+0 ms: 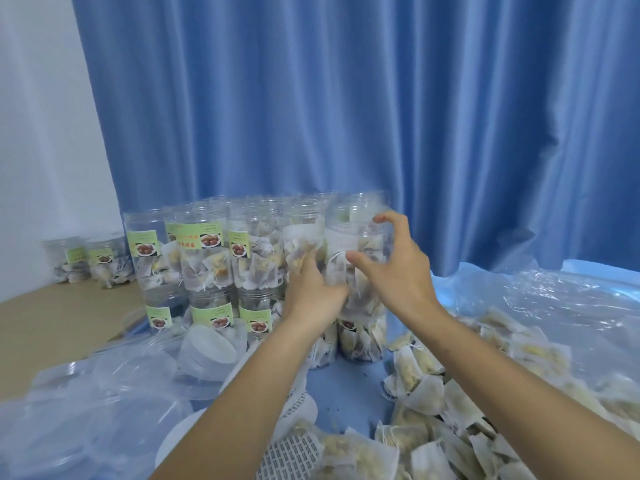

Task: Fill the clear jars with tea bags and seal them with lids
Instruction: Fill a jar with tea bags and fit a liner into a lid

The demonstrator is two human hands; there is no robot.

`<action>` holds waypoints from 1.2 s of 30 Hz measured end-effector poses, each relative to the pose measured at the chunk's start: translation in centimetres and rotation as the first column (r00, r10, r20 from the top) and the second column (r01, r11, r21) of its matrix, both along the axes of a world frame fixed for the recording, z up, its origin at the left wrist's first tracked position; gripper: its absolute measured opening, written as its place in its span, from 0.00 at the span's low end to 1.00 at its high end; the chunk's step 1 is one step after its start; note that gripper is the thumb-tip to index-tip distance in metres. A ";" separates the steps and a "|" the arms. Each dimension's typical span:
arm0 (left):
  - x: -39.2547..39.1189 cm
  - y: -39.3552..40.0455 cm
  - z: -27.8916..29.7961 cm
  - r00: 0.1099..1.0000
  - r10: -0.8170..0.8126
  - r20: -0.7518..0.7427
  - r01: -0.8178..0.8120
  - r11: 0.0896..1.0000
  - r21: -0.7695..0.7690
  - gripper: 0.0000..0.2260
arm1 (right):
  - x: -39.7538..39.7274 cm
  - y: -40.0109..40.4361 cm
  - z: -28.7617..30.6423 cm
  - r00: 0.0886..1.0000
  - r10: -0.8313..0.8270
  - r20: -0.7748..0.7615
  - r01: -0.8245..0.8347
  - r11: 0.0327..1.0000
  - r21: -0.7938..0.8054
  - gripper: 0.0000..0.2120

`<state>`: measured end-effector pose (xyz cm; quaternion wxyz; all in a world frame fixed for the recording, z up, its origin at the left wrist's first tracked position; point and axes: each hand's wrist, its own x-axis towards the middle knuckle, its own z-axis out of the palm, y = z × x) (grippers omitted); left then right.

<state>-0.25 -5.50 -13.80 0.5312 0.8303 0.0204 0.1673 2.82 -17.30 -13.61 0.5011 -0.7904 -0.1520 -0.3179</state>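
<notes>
Clear jars with green labels, filled with tea bags, stand stacked two high (pixel 207 258) at the back of the blue table. At the stack's right end is an upper jar (pixel 349 233) holding tea bags, with no lid that I can see. My left hand (pixel 311 289) presses its fingers against the lower left of that jar. In front of the jar's right side my right hand (pixel 391 261) is curved, thumb and fingers spread apart, gripping nothing. Loose tea bags (pixel 450 396) lie heaped at the right.
White lids (pixel 211 348) sit in a plastic bag near the stack. A white perforated basket (pixel 298 445) lies near me. Crumpled clear plastic (pixel 86 410) covers the left. Two short filled jars (pixel 86 258) stand far left on a cardboard surface. A blue curtain hangs behind.
</notes>
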 end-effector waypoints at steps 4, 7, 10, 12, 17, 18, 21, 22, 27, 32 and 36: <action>-1.1 -0.7 -2.9 0.996 0.024 -0.083 -0.022 0.999 0.023 0.33 | -1.7 -0.3 -3.5 0.996 0.051 -0.074 -0.049 0.998 0.028 0.24; -1.7 -0.9 -5.7 0.986 0.028 -0.167 -0.032 0.999 -0.024 0.28 | -1.9 -0.6 -6.5 0.986 0.101 -0.135 -0.103 0.995 -0.013 0.24; -1.7 -0.8 -8.4 0.982 0.005 -0.190 -0.021 0.996 -0.082 0.29 | -1.5 -0.6 -9.1 0.975 0.121 -0.185 -0.131 0.991 -0.041 0.24; -1.5 -0.8 -9.6 0.982 -0.003 -0.187 -0.018 0.994 -0.112 0.29 | -1.3 -0.5 -10.7 0.974 0.119 -0.192 -0.137 0.987 -0.081 0.24; -0.8 -0.5 -11.4 0.993 0.013 -0.120 -0.032 0.987 -0.158 0.29 | -0.9 -0.8 -13.1 0.977 0.164 -0.138 -0.183 0.973 -0.138 0.29; -0.7 -0.3 -11.7 0.994 0.022 -0.110 -0.042 0.982 -0.183 0.30 | -0.9 -1.0 -13.5 0.974 0.177 -0.140 -0.194 0.974 -0.120 0.31; -1.0 0.2 -12.0 0.993 0.064 -0.101 -0.085 0.972 -0.218 0.30 | -0.2 -1.8 -14.8 0.955 0.211 -0.208 -0.198 0.977 0.083 0.31; -1.0 0.4 -12.0 0.992 0.070 -0.103 -0.092 0.971 -0.222 0.27 | 0.0 -2.1 -15.0 0.947 0.210 -0.244 -0.176 0.972 0.155 0.26; -1.5 1.7 -10.8 0.992 0.110 -0.061 -0.124 0.935 -0.332 0.17 | 0.9 -3.3 -14.6 0.960 -0.149 -0.237 0.045 0.918 -0.393 0.12; -2.0 1.8 -10.5 0.990 0.125 -0.062 -0.140 0.898 -0.418 0.15 | 0.6 -2.6 -16.0 0.897 -0.336 -0.288 -0.083 0.510 -0.856 0.15; -2.0 1.8 -10.5 0.990 0.128 -0.064 -0.143 0.879 -0.455 0.13 | 0.9 -2.2 -16.1 0.881 -0.391 -0.268 -0.060 0.469 -0.881 0.13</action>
